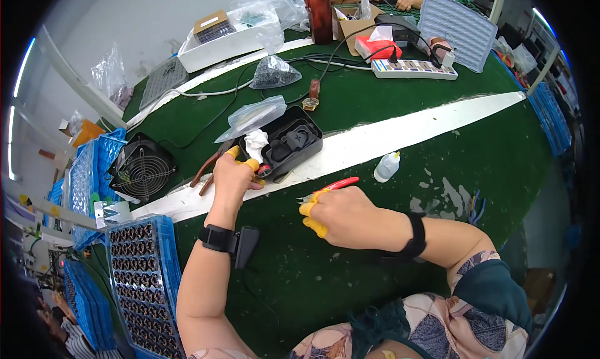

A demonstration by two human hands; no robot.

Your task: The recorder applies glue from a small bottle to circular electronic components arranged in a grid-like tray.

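The right hand (344,216), with yellow finger cots, lies nearest, its grip closed around red-handled tweezers (331,187) whose tips point left, just in front of the black tray (289,143). The left hand (234,178), also in yellow cots, has its fingers pinched narrowly on a small part at the black tray's near left corner; what the part is I cannot tell. Right of the tray stands a small white bottle (386,166) on the green desk (375,109). Left of the tray sits a black fan (142,170).

Red-handled tool (334,186) tip hidden behind right hand (340,216); blue tray (147,284) cropped.
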